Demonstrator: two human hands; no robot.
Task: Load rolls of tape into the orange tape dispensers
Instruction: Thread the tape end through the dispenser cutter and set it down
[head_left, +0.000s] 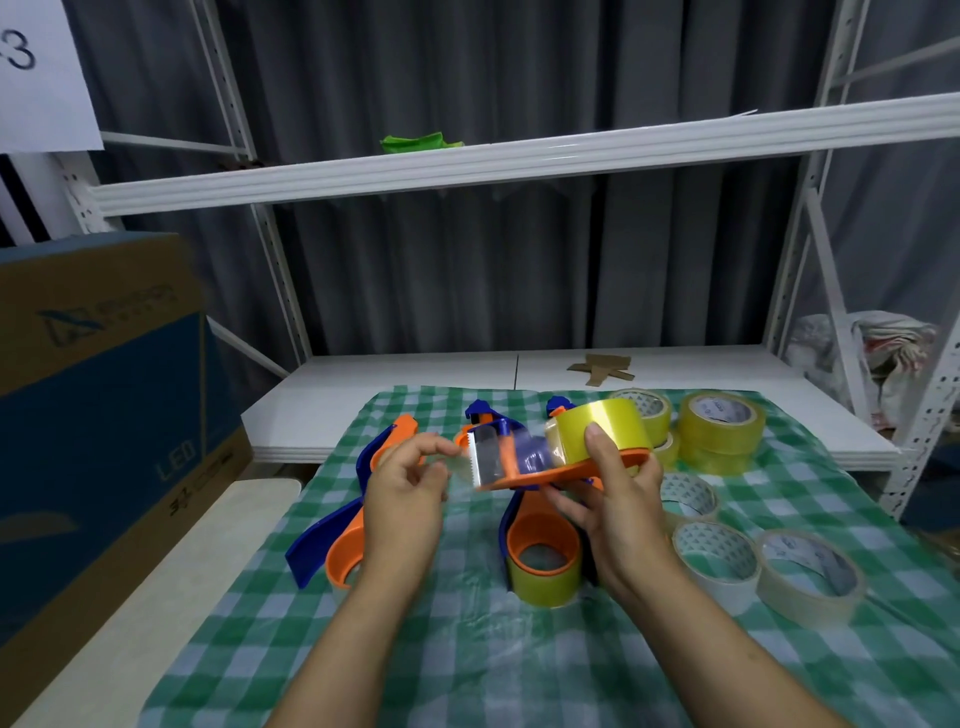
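Note:
Above the checked cloth, my right hand (621, 499) grips an orange tape dispenser (566, 472) with a yellow tape roll (605, 428) mounted on it, thumb pressed against the roll. My left hand (408, 486) pinches the clear tape end by the dispenser's toothed blade (480, 460). Below lies a second orange and blue dispenser (540, 540) loaded with yellow tape. A third dispenser (343, 535) lies to the left, partly hidden by my left arm.
Stacked yellow tape rolls (722, 423) stand at the back right of the green checked cloth (467, 649). Several pale rolls (717, 558) lie on the right. A large cardboard box (104, 415) stands at left. A white shelf beam (519, 156) runs overhead.

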